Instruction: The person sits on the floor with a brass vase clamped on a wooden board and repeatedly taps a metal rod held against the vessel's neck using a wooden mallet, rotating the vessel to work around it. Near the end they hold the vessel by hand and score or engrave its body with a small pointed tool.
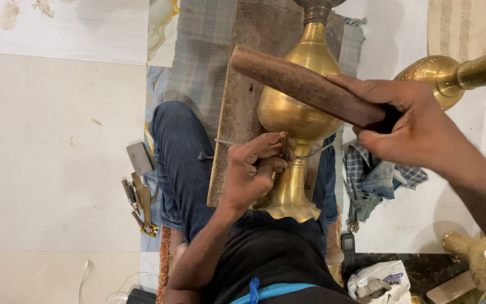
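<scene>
Vase [299, 107]: heavy, rigid, slick brass; hold at neck | your left hand [251, 171] clamps chisel [283, 147] | right hand [417, 126] clamps mallet [305, 87].

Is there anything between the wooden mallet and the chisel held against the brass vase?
Nothing visible. The right hand holds the wooden mallet raised over the brass vase, apart from the chisel that the left hand presses to the vase's neck; only open space separates them.
</scene>
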A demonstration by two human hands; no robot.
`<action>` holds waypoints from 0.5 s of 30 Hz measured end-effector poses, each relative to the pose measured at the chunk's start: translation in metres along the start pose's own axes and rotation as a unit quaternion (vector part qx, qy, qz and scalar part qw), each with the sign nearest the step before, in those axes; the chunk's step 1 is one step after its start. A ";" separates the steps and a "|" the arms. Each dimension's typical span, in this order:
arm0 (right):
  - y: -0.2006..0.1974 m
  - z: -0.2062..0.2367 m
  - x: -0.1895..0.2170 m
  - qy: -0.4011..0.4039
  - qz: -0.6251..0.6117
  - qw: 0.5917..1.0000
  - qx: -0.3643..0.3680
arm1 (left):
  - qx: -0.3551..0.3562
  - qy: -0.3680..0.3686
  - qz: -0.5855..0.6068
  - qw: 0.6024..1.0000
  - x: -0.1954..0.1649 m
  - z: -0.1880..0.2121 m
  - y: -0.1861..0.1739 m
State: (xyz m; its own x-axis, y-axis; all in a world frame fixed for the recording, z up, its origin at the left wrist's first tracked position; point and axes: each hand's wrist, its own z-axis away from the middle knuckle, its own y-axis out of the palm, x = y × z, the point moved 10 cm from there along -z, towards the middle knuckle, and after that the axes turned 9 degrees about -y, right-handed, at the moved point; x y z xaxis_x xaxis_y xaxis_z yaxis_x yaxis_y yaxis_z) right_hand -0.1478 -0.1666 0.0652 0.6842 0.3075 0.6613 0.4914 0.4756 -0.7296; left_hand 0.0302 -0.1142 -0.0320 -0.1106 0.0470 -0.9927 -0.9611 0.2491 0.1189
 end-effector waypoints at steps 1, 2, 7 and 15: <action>0.005 -0.002 -0.002 0.006 0.047 0.998 0.039 | -0.011 0.016 -0.017 1.000 -0.004 0.001 -0.001; 0.009 -0.004 -0.004 0.014 0.094 0.992 0.077 | -0.021 0.032 -0.034 0.999 -0.008 0.003 -0.001; 0.006 -0.009 0.001 0.020 0.070 0.995 0.063 | -0.047 -0.005 -0.034 0.998 -0.004 0.006 -0.005; -0.002 -0.016 0.010 0.045 0.191 0.976 0.089 | -0.062 0.002 -0.026 0.998 -0.004 0.009 -0.007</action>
State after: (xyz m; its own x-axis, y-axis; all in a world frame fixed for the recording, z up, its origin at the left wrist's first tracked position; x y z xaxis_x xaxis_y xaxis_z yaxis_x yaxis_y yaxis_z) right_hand -0.1332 -0.1775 0.0701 0.8476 0.4215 0.3223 0.0944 0.4780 -0.8733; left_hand 0.0401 -0.1072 -0.0286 -0.0602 0.0335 -0.9976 -0.9895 0.1298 0.0641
